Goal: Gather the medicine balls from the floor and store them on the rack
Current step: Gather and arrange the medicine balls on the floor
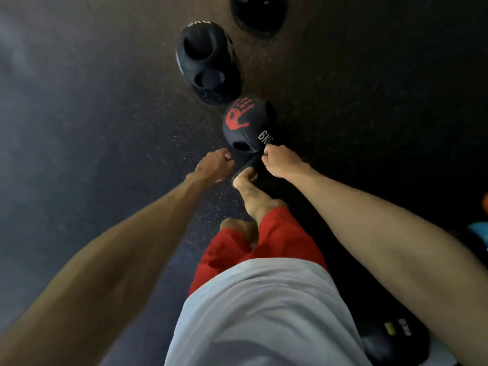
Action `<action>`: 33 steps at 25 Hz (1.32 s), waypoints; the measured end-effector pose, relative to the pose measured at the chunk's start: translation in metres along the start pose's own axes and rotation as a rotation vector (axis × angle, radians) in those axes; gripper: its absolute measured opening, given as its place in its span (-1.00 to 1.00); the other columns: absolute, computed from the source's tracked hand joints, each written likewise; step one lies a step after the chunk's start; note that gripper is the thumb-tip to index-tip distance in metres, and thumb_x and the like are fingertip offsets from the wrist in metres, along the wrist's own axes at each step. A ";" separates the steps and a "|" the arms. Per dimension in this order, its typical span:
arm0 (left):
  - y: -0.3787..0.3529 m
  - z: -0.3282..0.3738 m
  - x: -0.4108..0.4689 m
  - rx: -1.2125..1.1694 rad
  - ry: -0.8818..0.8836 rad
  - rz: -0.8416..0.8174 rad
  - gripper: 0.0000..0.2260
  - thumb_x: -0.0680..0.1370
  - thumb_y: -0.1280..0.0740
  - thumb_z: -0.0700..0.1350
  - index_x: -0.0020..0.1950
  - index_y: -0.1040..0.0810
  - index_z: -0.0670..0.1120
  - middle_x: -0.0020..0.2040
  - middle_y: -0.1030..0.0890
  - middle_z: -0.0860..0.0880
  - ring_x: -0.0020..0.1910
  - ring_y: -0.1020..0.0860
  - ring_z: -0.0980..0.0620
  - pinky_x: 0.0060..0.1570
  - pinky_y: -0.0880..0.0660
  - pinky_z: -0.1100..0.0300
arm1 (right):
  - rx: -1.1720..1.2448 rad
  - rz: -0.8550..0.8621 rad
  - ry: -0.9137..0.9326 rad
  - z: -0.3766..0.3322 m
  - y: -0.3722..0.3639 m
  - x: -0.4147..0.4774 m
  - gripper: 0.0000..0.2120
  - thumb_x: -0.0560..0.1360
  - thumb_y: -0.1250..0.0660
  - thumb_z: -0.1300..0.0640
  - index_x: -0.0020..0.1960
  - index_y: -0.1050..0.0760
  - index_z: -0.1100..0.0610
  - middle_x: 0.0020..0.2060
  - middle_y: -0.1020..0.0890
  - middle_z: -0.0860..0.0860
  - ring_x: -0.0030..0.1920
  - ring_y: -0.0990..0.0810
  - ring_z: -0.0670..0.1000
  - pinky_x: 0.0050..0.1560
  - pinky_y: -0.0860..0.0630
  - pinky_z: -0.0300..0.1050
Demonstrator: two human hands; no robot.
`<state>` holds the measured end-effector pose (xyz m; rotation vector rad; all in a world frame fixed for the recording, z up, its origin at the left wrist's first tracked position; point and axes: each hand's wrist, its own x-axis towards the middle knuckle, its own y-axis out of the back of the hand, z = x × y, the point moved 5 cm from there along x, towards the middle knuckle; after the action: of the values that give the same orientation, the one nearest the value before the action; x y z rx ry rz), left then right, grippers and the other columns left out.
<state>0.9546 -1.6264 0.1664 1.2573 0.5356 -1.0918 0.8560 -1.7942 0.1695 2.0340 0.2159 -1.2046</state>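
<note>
Four balls: all on the floor (105,128), none stored; no rack in view.
6KG ball (245,125): centre of the scene, red handprint on top, one grip hole facing near. It lies just far of the bare foot (250,188).
Right hand (280,161): fingers curled against the ball's near right edge by the "6KG" print. It looks to be gripping there, though the fingertips are hidden.
Left hand (214,165): fingers loosely curled just beside the ball's near left side, holding nothing that shows.
Second ball (206,62): farther and to the left, two grip holes showing, close to the 6KG ball but apart from it.
Far ball (258,14): cut off by the far edge.
Near ball (390,339): near right, beside the person.
Risk: a one-sided lift — with only the right hand set, the weight could twist out of the fingers and drop on the foot beside it.
Second risk: a nudge while the left hand finds its hold could roll the ball into the second ball.
</note>
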 end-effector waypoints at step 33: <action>-0.003 0.018 0.394 1.118 -0.772 -0.490 -0.16 0.60 -0.33 -0.05 0.60 0.26 0.18 0.64 0.03 -0.16 0.52 -0.24 -0.27 0.40 -0.36 -0.16 | 1.194 0.310 -0.900 -0.049 -0.151 0.318 0.19 0.44 -0.45 -0.21 0.58 0.33 0.29 0.53 0.29 0.40 0.57 0.22 0.35 0.55 -0.03 0.26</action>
<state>1.1177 -1.7835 -0.1570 1.4736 -0.4866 -2.3189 0.9881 -1.7240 -0.1529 1.9474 -1.4938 -2.1444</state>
